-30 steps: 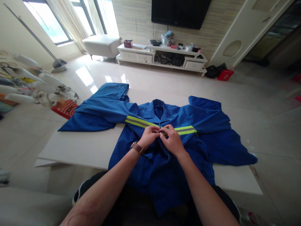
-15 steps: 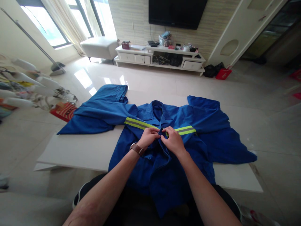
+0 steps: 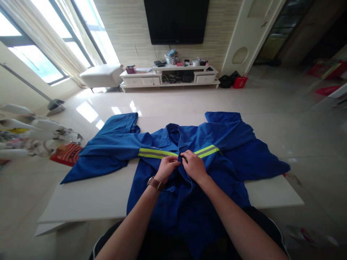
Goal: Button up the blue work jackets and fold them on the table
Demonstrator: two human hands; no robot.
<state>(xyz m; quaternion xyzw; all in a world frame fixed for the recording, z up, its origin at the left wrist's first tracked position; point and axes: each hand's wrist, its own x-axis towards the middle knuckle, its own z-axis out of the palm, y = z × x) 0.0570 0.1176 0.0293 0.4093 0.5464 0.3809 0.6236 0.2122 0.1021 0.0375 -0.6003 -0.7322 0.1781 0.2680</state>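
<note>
A blue work jacket (image 3: 159, 139) lies spread over a white table (image 3: 89, 196), its collar away from me and its sleeves out to both sides. A yellow-green and grey reflective stripe (image 3: 207, 151) crosses the chest. At the middle of that stripe, my left hand (image 3: 168, 168) pinches the jacket's front edge. My right hand (image 3: 193, 165) grips the same front edge just beside it, fingers curled and nearly touching the left. Whatever small fastening sits between the fingertips is hidden. Below my hands the front flap (image 3: 185, 184) hangs loose toward my lap. A brown-strapped watch (image 3: 155, 183) circles my left wrist.
Left of the table are white thread cones (image 3: 18, 124) and a red patterned bag (image 3: 65, 154). Across the tiled floor stand a low white TV cabinet (image 3: 141, 81), a pale bench (image 3: 101, 76) and a red bag (image 3: 240, 82). A television (image 3: 176, 21) hangs above.
The camera view has turned, so the room appears shifted to the left. Both hands stay at the chest stripe on the front edge, with fingertips pressed closer together.
</note>
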